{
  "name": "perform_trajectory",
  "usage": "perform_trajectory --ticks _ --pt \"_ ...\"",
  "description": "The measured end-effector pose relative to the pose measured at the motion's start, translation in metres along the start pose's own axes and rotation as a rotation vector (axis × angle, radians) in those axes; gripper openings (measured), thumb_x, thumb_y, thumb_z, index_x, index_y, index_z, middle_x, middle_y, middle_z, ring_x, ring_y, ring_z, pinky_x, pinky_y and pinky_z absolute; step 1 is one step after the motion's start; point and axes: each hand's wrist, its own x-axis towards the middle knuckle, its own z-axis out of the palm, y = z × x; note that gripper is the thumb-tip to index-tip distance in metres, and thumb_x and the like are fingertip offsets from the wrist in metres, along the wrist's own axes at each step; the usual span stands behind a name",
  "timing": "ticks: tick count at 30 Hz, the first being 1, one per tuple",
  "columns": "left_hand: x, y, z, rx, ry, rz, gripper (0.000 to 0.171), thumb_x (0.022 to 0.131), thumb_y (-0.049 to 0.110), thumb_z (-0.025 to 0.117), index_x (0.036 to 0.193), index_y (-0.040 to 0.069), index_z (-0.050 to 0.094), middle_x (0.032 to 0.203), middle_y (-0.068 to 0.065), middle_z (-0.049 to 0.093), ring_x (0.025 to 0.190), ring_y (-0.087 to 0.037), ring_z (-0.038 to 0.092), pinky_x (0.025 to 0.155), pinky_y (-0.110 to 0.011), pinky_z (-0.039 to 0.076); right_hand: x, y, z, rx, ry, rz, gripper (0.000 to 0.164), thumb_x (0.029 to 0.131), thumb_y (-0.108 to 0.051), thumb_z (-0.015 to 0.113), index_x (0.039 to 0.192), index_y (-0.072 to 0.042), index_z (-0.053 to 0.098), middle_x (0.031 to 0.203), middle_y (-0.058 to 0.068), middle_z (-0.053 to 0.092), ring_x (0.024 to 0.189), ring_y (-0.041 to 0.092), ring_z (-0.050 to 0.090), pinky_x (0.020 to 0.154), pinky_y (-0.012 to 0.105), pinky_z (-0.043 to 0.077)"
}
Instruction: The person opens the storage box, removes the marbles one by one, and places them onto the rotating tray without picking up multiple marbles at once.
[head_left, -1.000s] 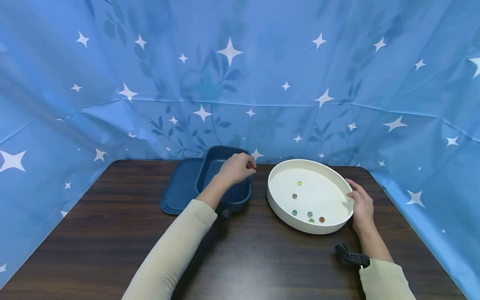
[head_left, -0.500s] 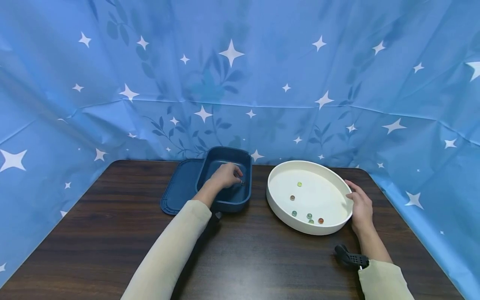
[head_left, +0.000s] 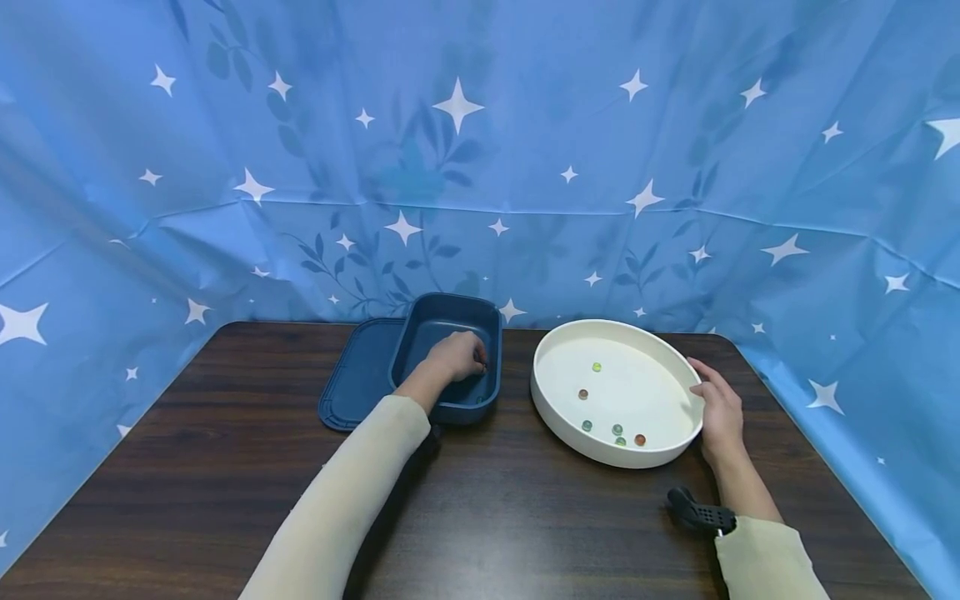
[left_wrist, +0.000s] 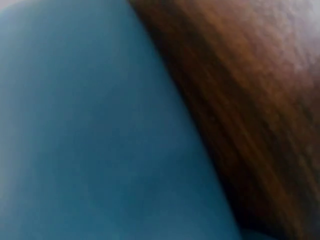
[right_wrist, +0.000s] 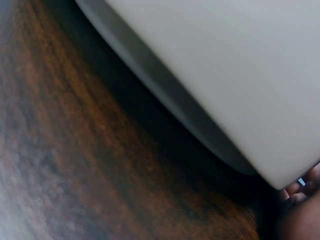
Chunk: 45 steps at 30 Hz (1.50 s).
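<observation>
My left hand [head_left: 453, 354] reaches down into a dark blue rectangular box [head_left: 491, 392], its fingers curled at the tips around a small dark marble, mostly hidden by them. Low in the same box a faint greenish marble [head_left: 480, 400] shows. The box's smooth outer wall [left_wrist: 110, 130] fills much of the left wrist view. On the right, my right hand [head_left: 722, 417] grips the side of a round white tray [head_left: 546, 400], thumb at the rim and fingers along the outside. Several glass marbles lie in the tray, among them a yellow-green one [head_left: 596, 367] and an orange-brown one [head_left: 640, 439].
A flat blue lid [head_left: 360, 375] lies on the dark wooden table [head_left: 510, 533], partly under the box's left side. Behind the table's far edge hangs a blue curtain [head_left: 525, 150] with white stars. A black strap device [head_left: 701, 512] sits on my right wrist.
My left hand has come down from over the box's right side to inside it, and its fingertips have closed in around a marble. The right hand keeps its grip on the tray.
</observation>
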Motion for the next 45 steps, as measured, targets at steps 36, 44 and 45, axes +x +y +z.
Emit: perform_trajectory --ticks 36,44,45 --pt "-0.011 0.093 -0.019 -0.161 0.164 0.173 0.015 0.096 0.025 0.070 0.105 0.015 0.078 0.098 0.001 0.075 0.084 -0.012 0.067 0.069 -0.026 0.053 0.001 0.002 -0.001 0.007 -0.001 0.002 0.059 0.100 -0.013 0.027 0.158 -0.017 0.037 0.168 0.008 0.027 0.150 0.034 0.036 0.122 0.050 0.032" --pt "0.007 0.107 0.005 -0.181 0.155 0.156 0.013 0.096 0.024 0.071 0.102 0.016 0.079 0.095 0.002 0.075 0.082 -0.010 0.065 0.068 -0.024 0.051 0.001 0.001 -0.001 -0.003 0.004 0.002 0.058 0.100 -0.013 0.028 0.157 -0.018 0.040 0.166 0.007 0.031 0.148 0.032 0.039 0.115 0.029 0.041" --pt "0.008 0.109 0.007 -0.179 0.160 0.151 0.013 0.095 0.023 0.071 0.102 0.016 0.079 0.095 0.003 0.075 0.081 -0.010 0.065 0.067 -0.024 0.050 0.001 0.001 0.000 0.003 0.001 0.000 0.058 0.100 -0.013 0.028 0.157 -0.018 0.039 0.166 0.007 0.031 0.148 0.032 0.039 0.115 0.030 0.040"
